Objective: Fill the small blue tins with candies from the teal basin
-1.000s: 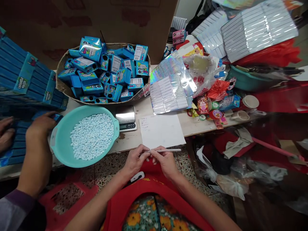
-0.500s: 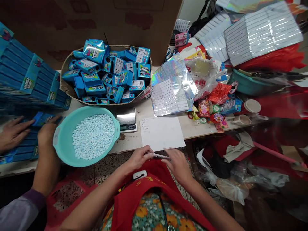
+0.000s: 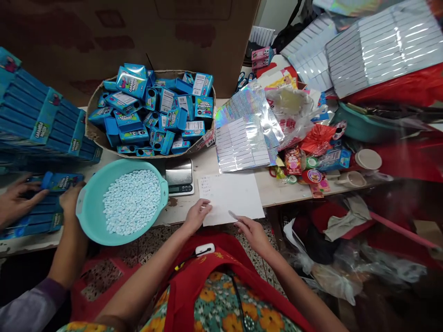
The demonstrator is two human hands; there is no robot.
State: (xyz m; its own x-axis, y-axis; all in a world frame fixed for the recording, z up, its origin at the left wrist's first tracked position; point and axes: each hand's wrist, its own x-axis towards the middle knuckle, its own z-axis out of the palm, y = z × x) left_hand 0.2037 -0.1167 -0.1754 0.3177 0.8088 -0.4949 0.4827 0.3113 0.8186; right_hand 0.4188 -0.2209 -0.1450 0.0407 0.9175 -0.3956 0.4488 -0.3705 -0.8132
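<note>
A white sheet of paper [image 3: 235, 196] with handwritten lines at its upper left lies at the table's front edge. Over its left edge is my left hand [image 3: 198, 216], fingers drawn together; whatever they pinch, if anything, is too small to make out. My right hand [image 3: 252, 231] is closed around a thin pen [image 3: 233, 215], whose grey end points up and left over the paper's lower edge. A small kitchen scale [image 3: 179, 177] stands behind my left hand. Beside it is a turquoise basin [image 3: 83, 216] holding many pale blue candies [image 3: 131, 200].
Blue candy boxes [image 3: 166, 101] fill a cut-down carton [image 3: 93, 138] at the back. More boxes are stacked [image 3: 44, 115] at left, where a co-worker's hands [image 3: 71, 200] handle some. Shiny label sheets [image 3: 242, 143], plastic bags [image 3: 290, 106] and cups [image 3: 368, 159] crowd the right.
My hands have moved apart, having both been on the thin pen. The pen is now in my right hand; my left hand has moved up to the paper's left edge.
</note>
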